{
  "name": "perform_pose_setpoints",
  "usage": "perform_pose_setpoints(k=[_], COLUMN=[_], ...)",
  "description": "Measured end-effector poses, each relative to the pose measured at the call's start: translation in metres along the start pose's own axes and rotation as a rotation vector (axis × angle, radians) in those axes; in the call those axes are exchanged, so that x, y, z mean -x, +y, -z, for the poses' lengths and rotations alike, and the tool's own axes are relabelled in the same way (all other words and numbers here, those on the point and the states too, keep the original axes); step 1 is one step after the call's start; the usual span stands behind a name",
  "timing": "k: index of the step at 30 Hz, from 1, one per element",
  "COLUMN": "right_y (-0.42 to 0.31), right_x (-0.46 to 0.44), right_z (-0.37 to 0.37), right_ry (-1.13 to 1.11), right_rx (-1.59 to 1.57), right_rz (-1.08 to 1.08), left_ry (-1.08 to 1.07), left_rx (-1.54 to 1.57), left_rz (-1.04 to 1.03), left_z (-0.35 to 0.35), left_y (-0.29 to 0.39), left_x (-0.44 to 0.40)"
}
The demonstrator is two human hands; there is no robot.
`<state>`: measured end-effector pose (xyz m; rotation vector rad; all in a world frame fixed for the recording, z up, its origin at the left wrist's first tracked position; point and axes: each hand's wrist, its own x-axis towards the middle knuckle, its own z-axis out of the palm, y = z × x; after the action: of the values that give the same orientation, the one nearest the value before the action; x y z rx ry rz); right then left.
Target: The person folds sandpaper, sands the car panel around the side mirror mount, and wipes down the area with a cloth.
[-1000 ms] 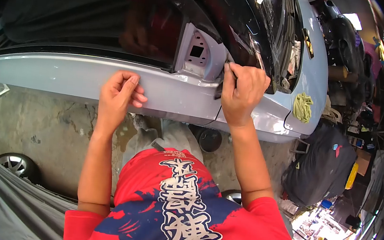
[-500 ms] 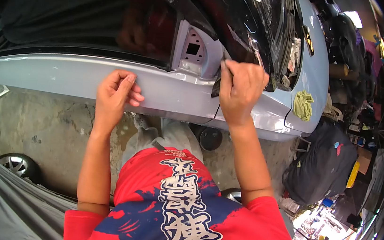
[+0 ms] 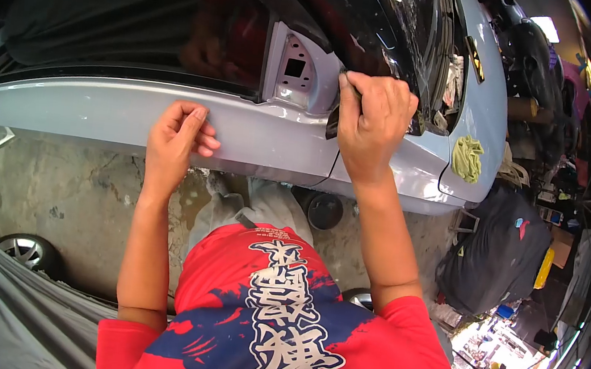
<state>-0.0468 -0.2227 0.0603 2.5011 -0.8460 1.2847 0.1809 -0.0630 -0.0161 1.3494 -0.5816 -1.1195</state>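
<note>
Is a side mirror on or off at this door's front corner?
Off: the mounting plate beside the right hand is bare, its square opening and small holes uncovered.

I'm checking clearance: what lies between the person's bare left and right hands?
In the head view, mostly silver-grey painted car door, then a small dark flap beside the right hand.

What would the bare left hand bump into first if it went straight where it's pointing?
Probably the smooth silver-blue painted car door, just below the dark glass window. The picture doesn't clearly show the gap between the left hand and the door.
</note>
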Motion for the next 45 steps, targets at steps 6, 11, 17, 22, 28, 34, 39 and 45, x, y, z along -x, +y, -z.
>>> perform_pose_setpoints(k=[6, 11, 17, 22, 28, 34, 39, 45], right_y=[0.002, 0.001, 0.001, 0.001, -0.002, -0.004, -0.010, -0.035], right_x=[0.007, 0.018, 0.000, 0.011, 0.017, 0.000, 0.018, 0.029], right_z=[0.004, 0.006, 0.001, 0.007, 0.005, 0.004, 0.018, 0.056], right_ry=[-0.062, -0.068, -0.008, -0.071, -0.069, -0.038, -0.155, -0.200], right_rx=[0.020, 0.026, 0.005, 0.013, 0.025, 0.026, 0.002, -0.219], right_rz=[-0.002, -0.018, 0.012, 0.001, -0.027, -0.002, -0.085, -0.179], left_ry=[-0.003, -0.001, 0.001, -0.004, -0.004, 0.005, 0.011, 0.015], left_rx=[0.008, -0.008, -0.009, 0.005, -0.018, -0.013, -0.015, -0.142], left_rz=[-0.010, -0.008, -0.013, -0.009, -0.004, -0.023, -0.018, -0.171], left_z=[0.001, 0.000, 0.000, 0.000, 0.000, 0.000, -0.001, -0.037], left_y=[0.002, 0.005, 0.001, 0.002, 0.003, 0.001, 0.003, 0.009], left_x=[-0.002, -0.002, 0.000, -0.001, -0.001, -0.001, 0.000, 0.014])
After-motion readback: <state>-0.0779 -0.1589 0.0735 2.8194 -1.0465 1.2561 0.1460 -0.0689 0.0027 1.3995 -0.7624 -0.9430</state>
